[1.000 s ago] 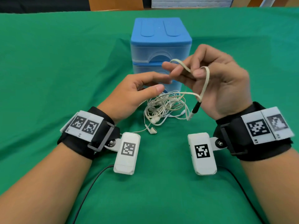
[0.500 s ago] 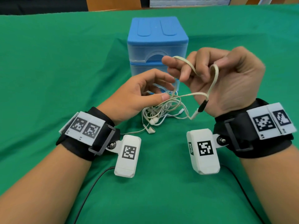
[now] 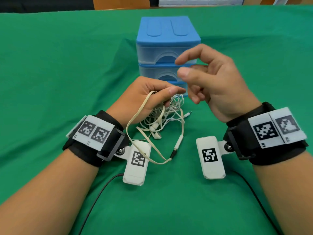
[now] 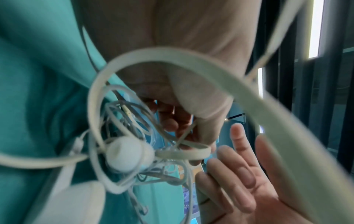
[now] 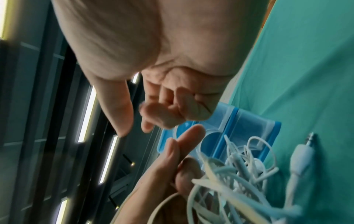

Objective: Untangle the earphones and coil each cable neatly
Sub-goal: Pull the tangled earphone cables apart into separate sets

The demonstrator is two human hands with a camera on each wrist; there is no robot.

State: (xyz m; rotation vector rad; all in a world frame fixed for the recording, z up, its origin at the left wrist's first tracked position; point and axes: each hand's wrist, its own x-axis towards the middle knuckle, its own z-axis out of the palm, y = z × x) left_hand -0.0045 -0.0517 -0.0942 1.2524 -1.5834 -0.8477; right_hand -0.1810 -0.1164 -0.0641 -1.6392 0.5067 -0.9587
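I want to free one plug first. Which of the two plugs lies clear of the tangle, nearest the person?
The black-tipped plug on the flat beige cable, between the wrist cameras. The white plug sits by the tangle.

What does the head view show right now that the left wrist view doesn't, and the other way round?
Only the head view shows the whole layout: the blue drawer unit, the flat beige cable's black-tipped plug lying on the green cloth, and a white jack plug beside the tangle.

Only the left wrist view shows, close up, a white earbud inside the knot, with the flat cable looping around it.

Both show the left hand gripping the tangled earphones and the right hand empty, fingers loose.
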